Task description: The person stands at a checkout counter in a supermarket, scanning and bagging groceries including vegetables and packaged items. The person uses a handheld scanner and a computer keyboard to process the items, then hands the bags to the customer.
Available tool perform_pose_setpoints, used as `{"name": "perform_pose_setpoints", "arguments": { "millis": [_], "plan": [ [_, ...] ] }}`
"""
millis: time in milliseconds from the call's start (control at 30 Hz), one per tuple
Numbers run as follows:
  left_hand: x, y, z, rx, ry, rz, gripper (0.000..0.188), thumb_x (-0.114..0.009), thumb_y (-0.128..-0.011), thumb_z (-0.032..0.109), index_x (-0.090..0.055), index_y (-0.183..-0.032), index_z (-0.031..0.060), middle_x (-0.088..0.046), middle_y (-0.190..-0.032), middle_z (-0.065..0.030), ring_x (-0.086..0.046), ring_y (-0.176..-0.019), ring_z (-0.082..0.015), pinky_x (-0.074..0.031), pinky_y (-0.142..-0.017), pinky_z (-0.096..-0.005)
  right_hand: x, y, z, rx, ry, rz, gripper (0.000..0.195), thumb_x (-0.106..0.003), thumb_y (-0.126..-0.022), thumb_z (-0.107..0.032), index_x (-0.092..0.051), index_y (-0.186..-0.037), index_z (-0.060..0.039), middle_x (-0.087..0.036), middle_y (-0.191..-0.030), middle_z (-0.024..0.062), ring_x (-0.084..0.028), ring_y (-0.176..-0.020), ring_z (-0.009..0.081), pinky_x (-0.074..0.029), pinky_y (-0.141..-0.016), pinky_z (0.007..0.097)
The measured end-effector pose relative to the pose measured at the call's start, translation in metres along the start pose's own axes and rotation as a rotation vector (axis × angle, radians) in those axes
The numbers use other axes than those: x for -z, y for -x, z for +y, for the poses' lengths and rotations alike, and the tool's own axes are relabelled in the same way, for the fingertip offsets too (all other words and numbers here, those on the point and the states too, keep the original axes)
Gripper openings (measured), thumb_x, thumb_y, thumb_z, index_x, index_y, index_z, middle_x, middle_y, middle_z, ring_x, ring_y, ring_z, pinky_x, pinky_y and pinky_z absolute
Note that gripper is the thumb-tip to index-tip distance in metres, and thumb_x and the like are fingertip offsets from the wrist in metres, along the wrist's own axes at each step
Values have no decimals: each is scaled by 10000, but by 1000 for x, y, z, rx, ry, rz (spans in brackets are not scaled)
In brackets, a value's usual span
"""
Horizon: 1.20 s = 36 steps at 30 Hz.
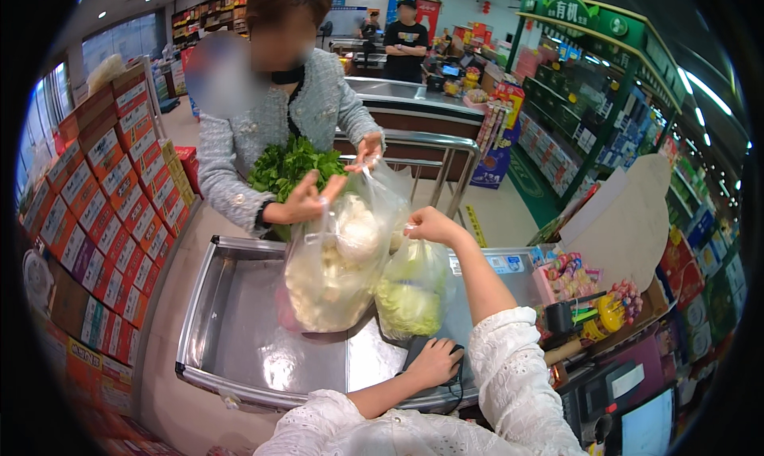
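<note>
My left hand rests over a black computer mouse at the near edge of a metal checkout counter. With my right hand I grip the top of a clear plastic bag of leafy green vegetable, its bottom low over or on the counter. Just left of it is a larger clear bag of pale vegetables, its handles at the hands of a person in a grey jacket across the counter. Leafy greens stand against that person's front.
Stacked cartons line the left side. Candy and a yellow container crowd the counter's right end, with a screen at lower right. Behind are a metal railing, another checkout counter and a person in black.
</note>
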State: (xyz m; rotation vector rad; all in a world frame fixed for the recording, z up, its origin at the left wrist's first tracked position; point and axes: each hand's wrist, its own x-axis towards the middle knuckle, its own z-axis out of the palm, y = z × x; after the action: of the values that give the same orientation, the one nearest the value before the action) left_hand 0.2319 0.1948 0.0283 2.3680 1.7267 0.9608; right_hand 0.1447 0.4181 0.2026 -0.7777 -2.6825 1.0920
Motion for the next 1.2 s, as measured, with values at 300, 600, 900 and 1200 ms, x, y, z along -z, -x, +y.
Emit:
{"name": "perform_pose_setpoints", "arguments": {
  "millis": [300, 600, 900, 1200],
  "plan": [
    [-3, 1, -2, 6, 17, -4, 297, -592, -751, 212, -600, -1013, 74, -536, -995, -110, -486, -1016, -268, -367, -877, -405, -8, 4, 5, -44, -190, 35, 171, -675, -698, -134, -614, -730, 23, -580, -655, 44, -502, -627, 114, -417, -603, 283],
    [2, 1, -1, 1, -6, 7, 290, -589, -756, 220, -599, -1006, 74, -536, -1007, -111, -483, -1029, -267, -369, -881, -403, -7, 1, 18, -19, -299, 48, 137, -648, -703, -99, -632, -759, 25, -618, -707, 46, -546, -676, 88, -436, -640, 252],
    [9, 0, 0, 13, 0, -67, 265, -585, -765, 224, -597, -977, 65, -538, -1005, -124, -495, -992, -277, -375, -863, -414, -13, -15, 16, -142, 103, 427, 213, -642, -680, -239, -662, -760, -43, -648, -744, 159, -642, -739, 283, -483, -689, 369],
    [9, 2, -3, 5, 31, -15, 277, -586, -771, 234, -575, -988, 63, -537, -989, -127, -492, -994, -283, -377, -854, -409, 2, -21, -1, -284, 143, 403, 187, -644, -707, -290, -657, -781, -118, -670, -797, 105, -643, -812, 269, -482, -718, 383]
  ]
}}
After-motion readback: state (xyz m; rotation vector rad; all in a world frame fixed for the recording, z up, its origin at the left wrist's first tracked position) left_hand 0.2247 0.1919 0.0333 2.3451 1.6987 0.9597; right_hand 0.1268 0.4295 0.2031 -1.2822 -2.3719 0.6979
